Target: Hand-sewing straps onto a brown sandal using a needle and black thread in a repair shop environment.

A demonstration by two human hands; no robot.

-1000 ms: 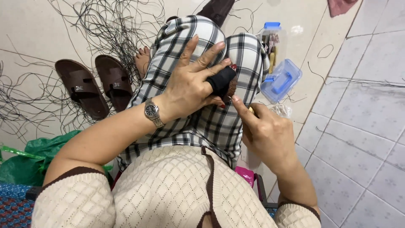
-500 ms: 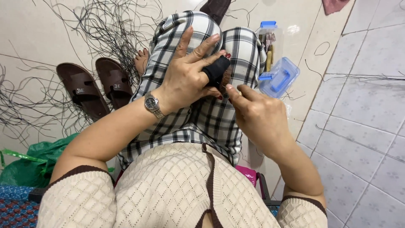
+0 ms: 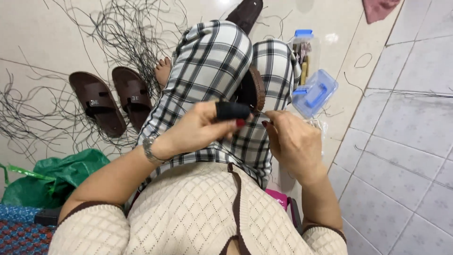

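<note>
- Fingers of the left hand [image 3: 198, 127] pinch a black fabric sleeve [image 3: 232, 110] over the checked lap.
- Right hand [image 3: 292, 141] fingertips are together, maybe on a thin strand.
- Round brown woven piece [image 3: 257, 89] on the knee could slide off if the leg moves.

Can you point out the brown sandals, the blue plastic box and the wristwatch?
brown sandals [image 3: 100, 105], head view, strap of the left one.
blue plastic box [image 3: 314, 92], head view, its lid.
wristwatch [image 3: 149, 147], head view, metal band.
</note>
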